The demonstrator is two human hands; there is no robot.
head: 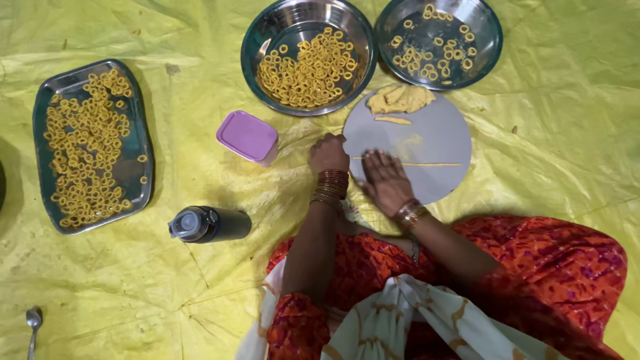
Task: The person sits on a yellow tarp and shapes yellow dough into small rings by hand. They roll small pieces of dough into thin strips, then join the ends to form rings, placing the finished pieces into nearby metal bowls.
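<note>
Yellow dough rope point(427, 164) lay on round grey board point(433, 143) | right hand point(385, 181) spread flat on it | left hand point(329, 154) curled, empty | even, light palm pressure judged best.

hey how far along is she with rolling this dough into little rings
Well along, it seems. Done: the rectangular tray is crowded with rings, the left bowl holds a good pile and the right bowl a scattering. In hand: the right hand lies flat on a thin dough rope on the round board, the left hand at its edge. Left: a small dough lump and a short strip.
</note>
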